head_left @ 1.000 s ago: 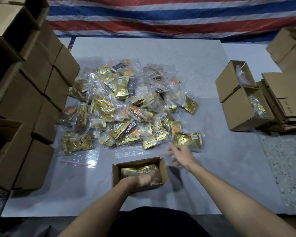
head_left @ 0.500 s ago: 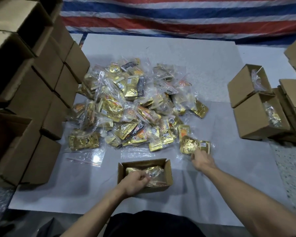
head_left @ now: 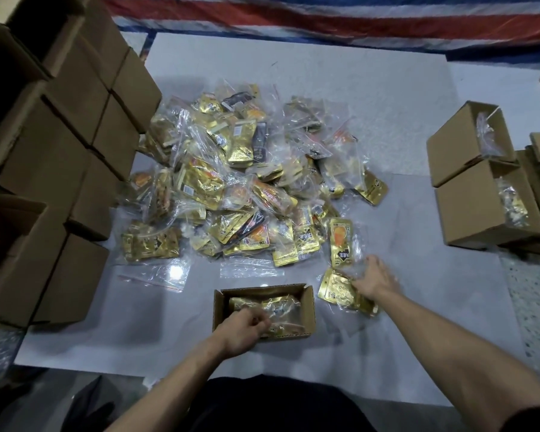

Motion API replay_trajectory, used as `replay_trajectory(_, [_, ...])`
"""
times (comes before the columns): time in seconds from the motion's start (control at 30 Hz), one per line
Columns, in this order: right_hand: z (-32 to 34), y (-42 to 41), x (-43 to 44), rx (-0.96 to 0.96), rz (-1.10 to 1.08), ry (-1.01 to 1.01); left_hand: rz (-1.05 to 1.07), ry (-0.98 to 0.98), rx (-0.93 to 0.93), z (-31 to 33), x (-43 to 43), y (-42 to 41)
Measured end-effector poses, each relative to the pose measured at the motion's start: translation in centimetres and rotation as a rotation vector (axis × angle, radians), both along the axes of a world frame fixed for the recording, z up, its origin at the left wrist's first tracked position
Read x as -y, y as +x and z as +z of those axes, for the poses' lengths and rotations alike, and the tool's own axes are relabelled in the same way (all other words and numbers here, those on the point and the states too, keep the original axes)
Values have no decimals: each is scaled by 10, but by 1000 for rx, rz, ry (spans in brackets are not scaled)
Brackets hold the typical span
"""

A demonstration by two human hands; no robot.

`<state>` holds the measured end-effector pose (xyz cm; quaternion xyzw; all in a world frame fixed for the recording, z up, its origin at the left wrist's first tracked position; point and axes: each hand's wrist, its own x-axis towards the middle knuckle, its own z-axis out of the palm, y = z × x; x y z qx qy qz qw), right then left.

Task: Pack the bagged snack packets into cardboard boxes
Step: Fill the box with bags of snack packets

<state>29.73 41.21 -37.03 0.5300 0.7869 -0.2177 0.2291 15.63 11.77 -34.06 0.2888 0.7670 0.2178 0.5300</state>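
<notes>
- Stacked boxes [head_left: 60,151] were noted far left, open sides turned toward the work area, probably so that an empty one could be taken within reach.
- Empty clear bags [head_left: 156,274] were seen flat on the sheet just in front of the pile's left edge.
- The pile of bagged snack packets [head_left: 237,188] was heaped mid-sheet, ahead of the person, between the empty stock and the finished stock.
- The open box [head_left: 309,302] was set nearest the body, mouth up. One packed bag [head_left: 278,307] was lying inside it.
- The left hand [head_left: 243,330] was found in the box, fingers curled tight on the packed bag, judged to be tucking it down to make room.
- The right hand [head_left: 373,280] was laid on a loose bag [head_left: 340,291] just right of the box. Its fingers appeared closed on the clear plastic, though motion blur was noted. The bag was judged next for packing.
- Filled boxes [head_left: 480,207] were lined up at right, well apart from the pile, with bags showing in their open ends.
- Surface: a grey sheet [head_left: 387,104] was spread on a speckled floor [head_left: 530,307].
- A striped tarpaulin [head_left: 325,14] was hung or laid along the far edge.
</notes>
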Motion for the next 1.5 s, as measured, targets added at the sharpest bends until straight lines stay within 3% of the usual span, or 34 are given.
replay_trajectory(0.1, [-11,3,-6,35,-156,-88,-6,-15,-10,1,0,1])
replay_trajectory(0.27, [-16,12,-20,113,-151,-242,-63,-68,-56,3,0,3])
replay_trajectory(0.47, [12,5,-28,-211,-183,-335,-42,-53,-40,9,-3,-1])
replay_trajectory(0.63, [65,-8,-22,-385,-25,-423,2,34,-34,24,-11,-1])
replay_trajectory(0.77, [116,-27,-1,-436,283,-279,39,149,-177,40,-18,0])
replay_trajectory(0.9, [179,-48,25,-469,538,-128,194,427,-307,65,-27,4])
replay_trajectory(1.0, [222,-58,48,-537,689,-156,244,708,-495,96,-32,1])
replay_trajectory(1.07, [245,-62,65,-582,768,-192,238,822,-476,121,-35,-4])
replay_trajectory(1.13, [261,-66,81,-620,811,-235,235,854,-340,142,-35,-10])
replay_trajectory(1.27, [267,-73,97,-729,765,-223,249,841,-260,154,-25,-21])
replay_trajectory(1.5, [220,-48,100,-769,569,-176,362,821,-389,136,-11,-20])
